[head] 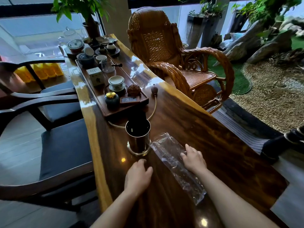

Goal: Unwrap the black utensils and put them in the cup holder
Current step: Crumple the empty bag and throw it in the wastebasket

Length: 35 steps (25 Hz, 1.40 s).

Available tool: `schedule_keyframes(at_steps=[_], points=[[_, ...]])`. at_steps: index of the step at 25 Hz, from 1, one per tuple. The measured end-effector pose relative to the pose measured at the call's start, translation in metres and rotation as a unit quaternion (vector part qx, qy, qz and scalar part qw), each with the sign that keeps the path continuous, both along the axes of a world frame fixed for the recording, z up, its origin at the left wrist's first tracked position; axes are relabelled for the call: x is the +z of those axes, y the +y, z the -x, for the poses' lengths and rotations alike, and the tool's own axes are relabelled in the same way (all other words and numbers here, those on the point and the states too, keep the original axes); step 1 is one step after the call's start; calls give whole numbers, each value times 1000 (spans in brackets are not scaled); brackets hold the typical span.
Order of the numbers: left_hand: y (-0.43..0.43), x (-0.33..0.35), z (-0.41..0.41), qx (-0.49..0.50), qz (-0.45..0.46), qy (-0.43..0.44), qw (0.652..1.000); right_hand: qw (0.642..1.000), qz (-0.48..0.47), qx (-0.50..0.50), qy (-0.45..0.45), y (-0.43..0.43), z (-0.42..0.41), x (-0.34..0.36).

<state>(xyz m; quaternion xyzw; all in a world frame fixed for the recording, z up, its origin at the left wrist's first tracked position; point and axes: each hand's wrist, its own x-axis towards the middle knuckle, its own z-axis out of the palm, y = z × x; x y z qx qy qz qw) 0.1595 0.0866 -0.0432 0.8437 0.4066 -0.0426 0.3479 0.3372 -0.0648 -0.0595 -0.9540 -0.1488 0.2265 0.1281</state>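
Observation:
A shiny metal cup holder (138, 137) stands upright on the dark wooden table (205, 134), with black utensils poking out of its top. To its right lies a long clear plastic wrapper (171, 155), crumpled and flat on the wood; I cannot tell whether anything is inside. My right hand (194, 159) rests on the wrapper's middle, fingers spread and pressing down. My left hand (139, 174) lies on the table just in front of the cup holder, fingers loosely curled, holding nothing.
A wooden tea tray (139, 104) with cups, jars and a small box stretches away behind the cup holder. A tan hose with a bulb (154, 102) curves beside it. A rattan rocking chair (172, 51) stands at the table's right, dark cushioned chairs (64, 152) at the left.

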Motion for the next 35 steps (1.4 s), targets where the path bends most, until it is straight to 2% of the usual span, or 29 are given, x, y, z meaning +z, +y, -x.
schedule_keyframes(at_steps=[4,7,12,15,21,25,31,34,35], points=[[-32,-18,-20,40,171,43,984,999,36,-27,-3,-13,8,-12],[-48,-22,-27,108,279,-3,954,997,-1,-52,59,-26,15,-18],[-51,-26,-22,178,321,-45,929,972,-138,-127,144,-44,26,-20],[-45,-24,-15,206,385,-90,895,934,-251,-177,184,-58,32,-13],[-37,-10,-6,170,459,-165,856,860,-404,-235,203,-85,36,17],[-41,-4,0,149,477,-191,845,816,-449,-242,271,-94,41,32],[-54,9,4,186,502,-203,820,817,-452,-251,255,-103,50,38],[-53,12,8,197,518,-224,802,776,-490,-269,291,-108,52,46],[-54,14,9,189,520,-227,802,772,-488,-263,309,-108,53,50]])
